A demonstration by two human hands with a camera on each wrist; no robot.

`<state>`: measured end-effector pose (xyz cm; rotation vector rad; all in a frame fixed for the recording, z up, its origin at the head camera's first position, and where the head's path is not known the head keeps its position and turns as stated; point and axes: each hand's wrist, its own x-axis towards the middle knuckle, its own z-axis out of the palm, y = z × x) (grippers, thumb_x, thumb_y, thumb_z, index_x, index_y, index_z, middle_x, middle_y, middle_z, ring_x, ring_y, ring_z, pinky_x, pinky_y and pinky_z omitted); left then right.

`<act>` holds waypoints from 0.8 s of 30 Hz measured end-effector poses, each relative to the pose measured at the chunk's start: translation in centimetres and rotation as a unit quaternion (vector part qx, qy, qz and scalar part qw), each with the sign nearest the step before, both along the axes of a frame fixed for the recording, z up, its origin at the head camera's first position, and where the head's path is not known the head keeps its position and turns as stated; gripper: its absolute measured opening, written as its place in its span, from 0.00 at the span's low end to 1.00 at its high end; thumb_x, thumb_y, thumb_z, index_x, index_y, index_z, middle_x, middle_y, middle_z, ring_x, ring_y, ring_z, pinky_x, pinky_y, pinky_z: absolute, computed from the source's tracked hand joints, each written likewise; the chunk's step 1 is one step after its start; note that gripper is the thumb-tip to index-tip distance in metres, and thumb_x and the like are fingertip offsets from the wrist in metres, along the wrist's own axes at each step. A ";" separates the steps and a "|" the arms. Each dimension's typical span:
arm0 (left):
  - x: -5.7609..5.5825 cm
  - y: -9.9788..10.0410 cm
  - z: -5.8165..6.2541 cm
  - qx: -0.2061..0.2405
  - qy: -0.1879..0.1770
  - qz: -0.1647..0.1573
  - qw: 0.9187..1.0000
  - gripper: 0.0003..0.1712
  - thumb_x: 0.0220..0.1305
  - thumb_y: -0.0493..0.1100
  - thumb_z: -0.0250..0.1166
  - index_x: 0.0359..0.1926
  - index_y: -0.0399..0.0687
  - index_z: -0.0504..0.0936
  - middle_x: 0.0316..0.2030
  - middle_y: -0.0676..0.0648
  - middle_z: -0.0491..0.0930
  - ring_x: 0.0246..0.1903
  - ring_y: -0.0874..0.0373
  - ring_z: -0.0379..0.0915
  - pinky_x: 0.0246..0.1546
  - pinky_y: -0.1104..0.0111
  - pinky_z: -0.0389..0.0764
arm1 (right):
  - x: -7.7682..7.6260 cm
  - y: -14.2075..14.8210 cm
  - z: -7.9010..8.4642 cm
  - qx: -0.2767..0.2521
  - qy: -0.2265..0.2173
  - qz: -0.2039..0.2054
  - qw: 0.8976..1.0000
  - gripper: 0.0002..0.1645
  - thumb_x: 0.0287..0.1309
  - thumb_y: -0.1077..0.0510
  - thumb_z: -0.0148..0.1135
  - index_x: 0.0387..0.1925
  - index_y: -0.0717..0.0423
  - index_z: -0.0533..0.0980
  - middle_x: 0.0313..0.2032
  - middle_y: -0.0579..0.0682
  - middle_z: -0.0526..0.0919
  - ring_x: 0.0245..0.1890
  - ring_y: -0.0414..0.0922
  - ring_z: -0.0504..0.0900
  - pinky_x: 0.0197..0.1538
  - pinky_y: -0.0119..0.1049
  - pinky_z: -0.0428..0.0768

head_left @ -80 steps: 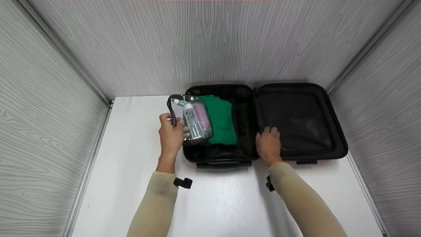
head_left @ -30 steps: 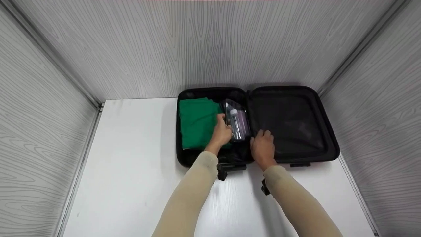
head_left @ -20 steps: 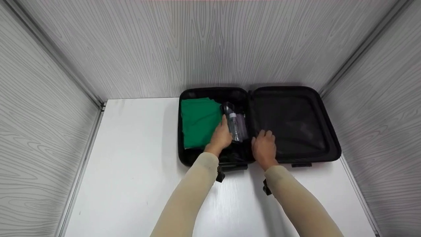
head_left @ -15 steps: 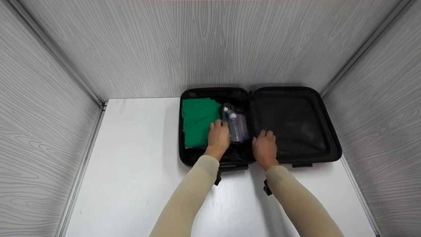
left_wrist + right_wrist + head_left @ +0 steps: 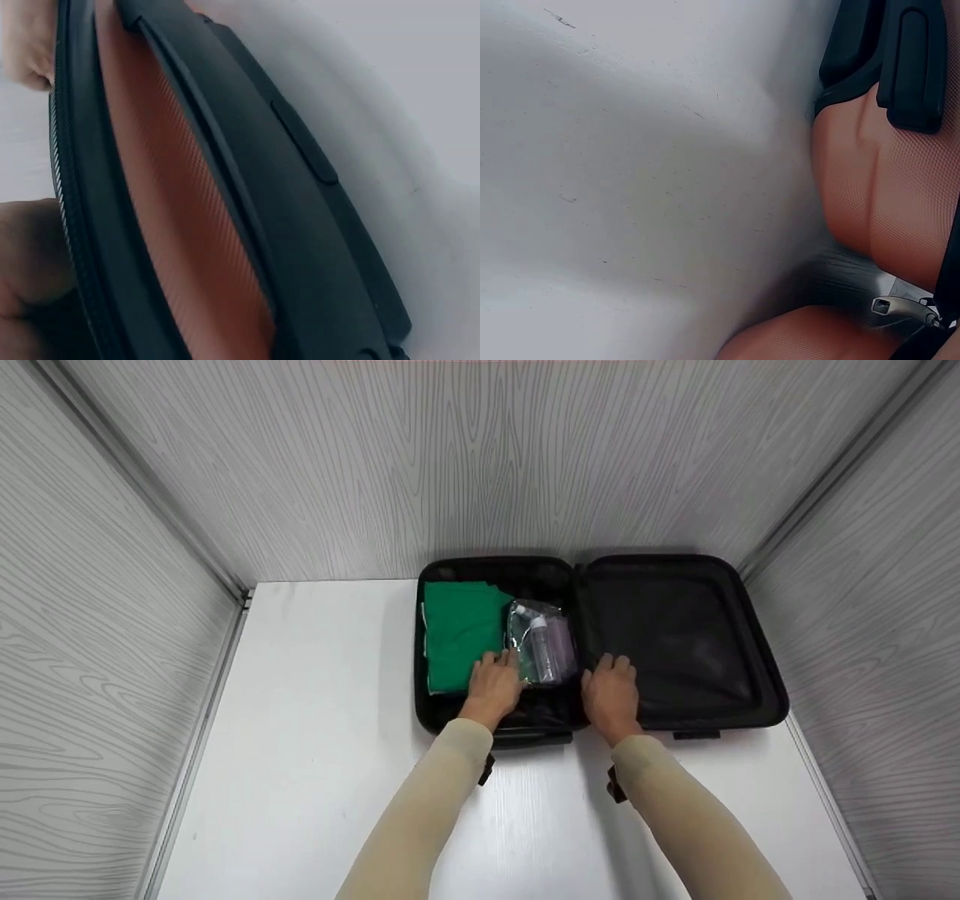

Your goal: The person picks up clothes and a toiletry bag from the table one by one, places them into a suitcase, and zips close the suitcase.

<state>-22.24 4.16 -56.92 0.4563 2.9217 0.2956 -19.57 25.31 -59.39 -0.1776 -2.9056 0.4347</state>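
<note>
An open black-lined suitcase [image 5: 536,561] lies with its lid to the right. Folded green cloth [image 5: 465,634] fills the left of its base half. A clear toiletry pouch [image 5: 529,607] lies beside the cloth, with a clear bottle [image 5: 544,651] and a purple item [image 5: 561,649] showing through. My left hand [image 5: 495,686], fingers extended, rests at the near end where cloth and pouch meet. With my right hand [image 5: 611,694] I hold the suitcase's middle rim near its front, thumb to the left, fingers over to the right; the fingertips are partly hidden.
The lid half [image 5: 667,637] lies flat on the white table [image 5: 322,795]. A grey wood-grain wall [image 5: 487,457] rises right behind the suitcase. In the left wrist view, the carry handle [image 5: 247,135] and orange outer shell [image 5: 180,217] show at the front.
My left hand carried the pouch from the suitcase's left side to the right of the green cloth, let go of it and drew back towards the front. The right hand stayed on the rim.
</note>
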 end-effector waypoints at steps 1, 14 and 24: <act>-0.1 -0.2 0.0 0.006 0.000 -0.002 1.000 0.38 0.80 0.53 0.60 0.81 0.43 0.61 0.76 0.42 0.69 0.73 0.42 0.64 0.71 0.50 0.69 | 0.0 0.0 0.0 -0.002 0.003 0.000 1.000 0.28 0.77 0.53 0.58 0.59 0.77 0.71 0.48 0.71 0.74 0.48 0.66 0.78 0.46 0.58 0.85; 1.5 -4.3 1.0 0.173 0.052 0.052 0.982 0.28 0.78 0.37 0.58 0.75 0.37 0.70 0.50 0.37 0.88 0.58 0.42 0.80 0.59 0.55 0.82 | -0.1 0.3 0.5 -0.048 -0.019 0.009 0.999 0.33 0.80 0.48 0.53 0.60 0.79 0.72 0.51 0.74 0.74 0.53 0.69 0.76 0.53 0.62 0.81; 4.4 -8.9 1.8 0.201 0.090 0.081 0.972 0.29 0.75 0.46 0.67 0.71 0.37 0.76 0.68 0.37 0.77 0.71 0.39 0.68 0.75 0.44 0.64 | 0.9 4.1 1.8 -0.101 -0.002 -0.017 0.995 0.37 0.83 0.42 0.46 0.63 0.75 0.75 0.55 0.74 0.79 0.59 0.68 0.77 0.64 0.64 0.75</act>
